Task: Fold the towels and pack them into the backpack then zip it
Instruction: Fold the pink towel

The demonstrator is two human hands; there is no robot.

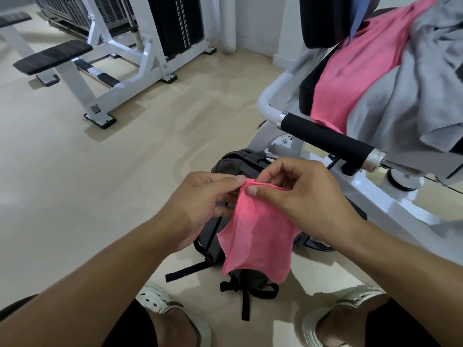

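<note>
Two hands, left hand (200,199) and right hand (298,196), pinch one small pink terry towel (258,234) by its top hem. Beneath them: dark fabric backpack (225,164). Beyond the right hand: draped pink and grey towels (375,78). Risk: loose corners misaligning, skewing the fold.

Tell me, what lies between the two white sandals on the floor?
In the head view, the black straps at the backpack bottom lie between the sandals.

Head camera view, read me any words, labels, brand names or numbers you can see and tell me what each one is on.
No readable text anywhere.
Sticker on the white bench frame: a square code pattern, too small to read.
Backpack, pink towel, draped towels: no lettering visible.
</note>
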